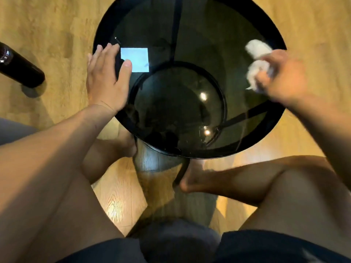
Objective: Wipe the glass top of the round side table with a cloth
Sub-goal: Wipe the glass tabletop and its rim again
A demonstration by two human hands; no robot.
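**Glass top gripped at L edge, cloth held at R edge**

Round side counter (190,19) w/ dark smoked-glass top (199,44) is seen from directly above, black rim all round. Through the glass a smaller round lower shelf (178,111) and black frame bars are visible. A pale blue rectangular reflection (135,59) sits on the glass near the L side, plus two small light spots nearer the person.

Left hand (106,76) is laid flat on the counter's L rim, fingers (102,54) spread & extended over the edge, thumb resting on the glass just beside the reflection. Nothing is held in it; it's open, palm down.

Right hand (283,76) is blurred, positioned over the R side of the glass near the rim. A crumpled white cloth (256,59) is bunched in it, fingers curled closed round the wad; part of the cloth sticks out past the hand toward the far R rim. Whether cloth is touching the glass can't be told due to blur.

Bare knees & feet are seen below the counter, on a light wood floor (47,25). Dark shorts are visible at the bottom edge. A dark cylindrical leg (20,67) of some other furniture stands on the floor at far L, well apart from the counter.
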